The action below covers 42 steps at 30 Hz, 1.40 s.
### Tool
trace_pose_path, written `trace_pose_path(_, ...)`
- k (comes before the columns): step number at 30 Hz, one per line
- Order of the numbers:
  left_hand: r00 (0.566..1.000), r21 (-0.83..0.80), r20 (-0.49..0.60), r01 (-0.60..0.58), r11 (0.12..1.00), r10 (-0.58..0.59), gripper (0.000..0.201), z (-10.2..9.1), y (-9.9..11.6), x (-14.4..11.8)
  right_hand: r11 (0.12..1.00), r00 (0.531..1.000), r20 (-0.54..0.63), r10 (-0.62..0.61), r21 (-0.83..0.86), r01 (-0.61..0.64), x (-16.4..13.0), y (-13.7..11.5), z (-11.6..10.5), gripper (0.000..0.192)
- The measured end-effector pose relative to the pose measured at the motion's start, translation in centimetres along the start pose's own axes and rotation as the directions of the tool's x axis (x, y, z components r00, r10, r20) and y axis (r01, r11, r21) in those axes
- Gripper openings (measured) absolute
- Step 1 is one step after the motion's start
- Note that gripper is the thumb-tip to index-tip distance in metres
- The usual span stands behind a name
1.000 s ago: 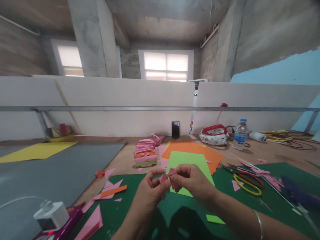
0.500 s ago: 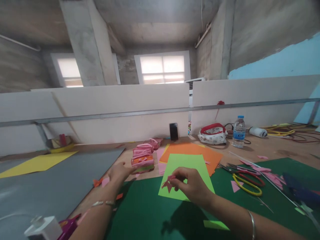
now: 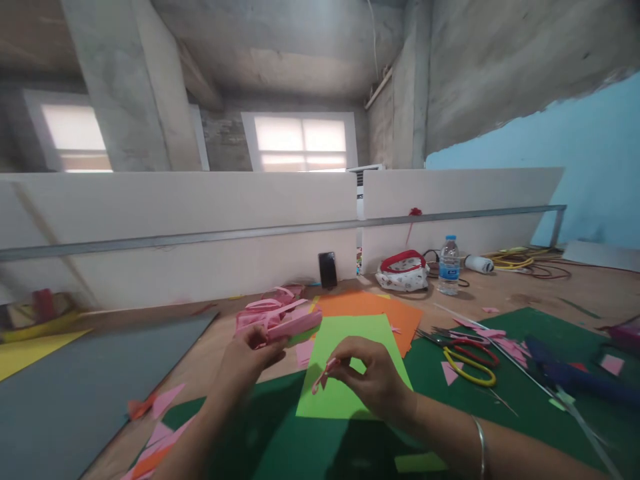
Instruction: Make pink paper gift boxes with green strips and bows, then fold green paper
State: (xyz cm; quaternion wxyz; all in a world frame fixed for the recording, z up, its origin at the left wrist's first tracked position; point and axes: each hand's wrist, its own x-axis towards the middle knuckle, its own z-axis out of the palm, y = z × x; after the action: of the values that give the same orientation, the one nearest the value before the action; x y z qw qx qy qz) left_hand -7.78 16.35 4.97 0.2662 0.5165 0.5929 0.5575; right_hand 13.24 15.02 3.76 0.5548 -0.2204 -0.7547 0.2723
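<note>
1. Far left of the frame: a grey flat board [image 3: 100,380] lies on the table, with a yellow paper sheet [image 3: 25,350] beyond it.
2. Left of centre: the left hand [image 3: 247,360] pinches a pink folded paper strip [image 3: 293,327] by its near end; its long axis runs toward the upper right, far end raised.
3. Centre: the right hand [image 3: 373,377] pinches a small pink folded paper piece [image 3: 323,375] above the lime green paper sheet [image 3: 345,373]; the piece points down-left.
4. Right: yellow-handled scissors [image 3: 467,367] lie on the dark green cutting mat [image 3: 525,413].

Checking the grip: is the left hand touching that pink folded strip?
Touching. The head view shows the left hand pinching the pink folded strip at its near end.
</note>
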Motion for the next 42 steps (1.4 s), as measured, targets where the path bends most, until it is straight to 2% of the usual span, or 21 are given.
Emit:
trace_pose_path(3,0.996,-0.168,0.061,-0.053,0.984,0.064,0.033,1.3,2.6,-2.1,0.993,0.991,-0.063,-0.122,-0.010,0.121,0.6,-0.6,-0.7,0.009)
trace_pose_path(6,0.991,-0.263,0.076,-0.084,0.961,0.107,0.043,1.9,5.2,-4.4,0.978,0.971,-0.124,-0.206,-0.055,0.201,1.1,-1.1,-1.4,0.004)
trace_pose_path(8,0.993,-0.300,0.060,-0.078,0.951,0.101,0.047,2.1,6.6,-5.8,0.969,0.959,-0.155,-0.236,-0.106,0.222,1.3,-1.6,-1.8,0.005)
trace_pose_path(10,0.995,-0.308,0.039,-0.078,0.948,0.095,0.044,2.3,7.5,-6.9,0.966,0.957,-0.169,-0.235,-0.152,0.211,1.5,-2.1,-2.1,0.007)
trace_pose_path(13,0.996,-0.302,0.027,-0.073,0.950,0.085,0.041,2.4,7.9,-7.5,0.980,0.971,-0.177,-0.158,-0.145,0.134,1.6,-2.8,-2.1,0.006)
trace_pose_path(16,0.998,-0.327,0.040,-0.039,0.944,0.055,0.041,2.5,7.5,-7.4,0.992,0.980,-0.198,-0.011,-0.129,-0.015,1.5,-3.0,-1.9,0.006)
trace_pose_path(19,0.992,-0.389,0.123,0.050,0.920,-0.002,0.039,2.4,7.3,-7.2,0.976,0.974,-0.187,0.125,-0.153,-0.155,1.5,-3.2,-1.8,0.010)
trace_pose_path(22,0.978,-0.407,0.202,0.125,0.905,-0.044,0.039,2.1,7.3,-7.2,0.966,0.964,-0.166,0.208,-0.118,-0.228,1.6,-3.4,-1.7,0.014)
trace_pose_path(25,0.977,-0.372,0.205,0.127,0.919,-0.052,0.033,2.0,7.5,-7.4,0.951,0.940,-0.158,0.303,-0.013,-0.308,1.7,-3.5,-1.6,0.018)
trace_pose_path(29,0.982,-0.387,0.177,0.137,0.912,-0.073,0.030,2.6,7.1,-7.3,0.883,0.879,-0.132,0.458,0.183,-0.433,1.6,-3.3,-1.3,0.019)
trace_pose_path(33,0.992,-0.383,0.115,0.093,0.919,-0.052,0.034,3.1,6.4,-7.1,0.850,0.859,-0.124,0.496,0.270,-0.452,1.5,-3.1,-1.0,0.017)
trace_pose_path(42,0.988,-0.352,0.147,0.087,0.932,-0.036,0.039,3.0,6.4,-7.3,0.847,0.852,-0.134,0.505,0.267,-0.460,1.4,-3.2,-0.8,0.015)
